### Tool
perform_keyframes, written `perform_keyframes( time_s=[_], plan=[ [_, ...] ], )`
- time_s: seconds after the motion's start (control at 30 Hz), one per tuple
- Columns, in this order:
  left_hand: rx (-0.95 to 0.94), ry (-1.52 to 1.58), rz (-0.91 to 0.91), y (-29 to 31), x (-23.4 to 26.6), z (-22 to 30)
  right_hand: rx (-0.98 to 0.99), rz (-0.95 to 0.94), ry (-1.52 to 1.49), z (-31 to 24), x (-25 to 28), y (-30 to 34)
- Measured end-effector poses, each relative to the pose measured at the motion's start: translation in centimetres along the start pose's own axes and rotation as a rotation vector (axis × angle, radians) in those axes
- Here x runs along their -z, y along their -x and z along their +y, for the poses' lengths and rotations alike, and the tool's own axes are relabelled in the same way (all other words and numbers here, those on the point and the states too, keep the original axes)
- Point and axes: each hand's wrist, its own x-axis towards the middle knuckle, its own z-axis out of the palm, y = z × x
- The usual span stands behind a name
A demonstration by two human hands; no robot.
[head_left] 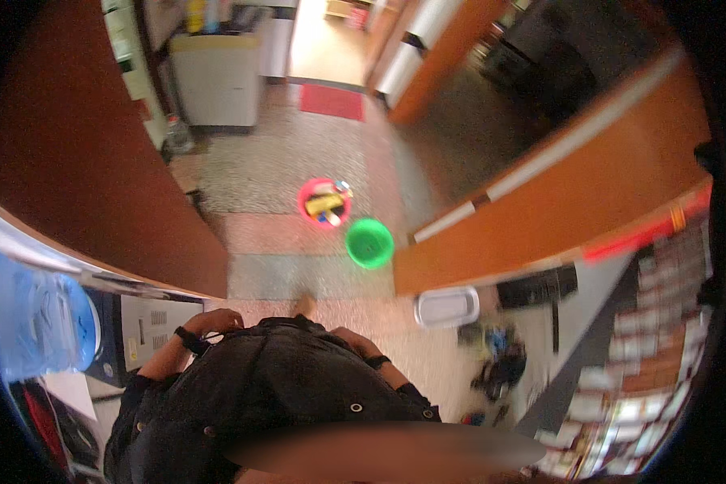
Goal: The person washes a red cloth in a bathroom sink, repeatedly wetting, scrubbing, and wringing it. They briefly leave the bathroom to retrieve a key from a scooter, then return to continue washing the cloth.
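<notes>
My left hand (216, 321) is beside my waist at the front of the dark shirt (274, 371), with a black band (191, 340) on its wrist. Its fingers are blurred, so whether they grip anything does not show. On the other side, my right hand (353, 342) is close against the shirt, its fingers mostly hidden. Ahead on the floor stands a red basin (302, 206) holding a yellow item and other small things. Just right of it and nearer is a green basin (369, 244). Neither hand touches these basins.
A brown door (97, 177) stands left and an orange-brown one (557, 202) right, framing the doorway. A white tray (447, 307) lies near the right door's edge. A water dispenser with a blue bottle (36, 315) stands left. Farther ahead are a white cabinet (216, 81) and red mat (331, 102).
</notes>
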Motion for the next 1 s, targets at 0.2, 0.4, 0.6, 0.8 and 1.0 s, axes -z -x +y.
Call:
perform_keyframes(
  time_s=[0.2, 0.4, 0.6, 0.8, 1.0],
  plan=[
    [0.425, 0.367, 0.014, -5.1, 5.6, -0.3, 0.011, -0.310, -0.034, -2.3, 15.4, -7.5],
    [0.540, 0.678, 0.031, -9.1, 10.0, -5.7, -0.221, -0.213, -0.646, -9.6, 26.0, -13.1],
    [0.289, 0.606, 0.133, -13.0, 17.4, -14.2, -0.314, -0.356, 0.021, -6.5, 32.0, -27.0],
    [0.291, 0.548, 0.102, -12.5, 23.4, -14.6, 0.119, -0.252, 0.626, -2.3, 34.0, -38.2],
    [0.626, 1.043, 0.420, -11.4, 31.3, -9.1, -0.453, 0.026, 0.007, -9.5, 40.6, -42.3]
  ],
)
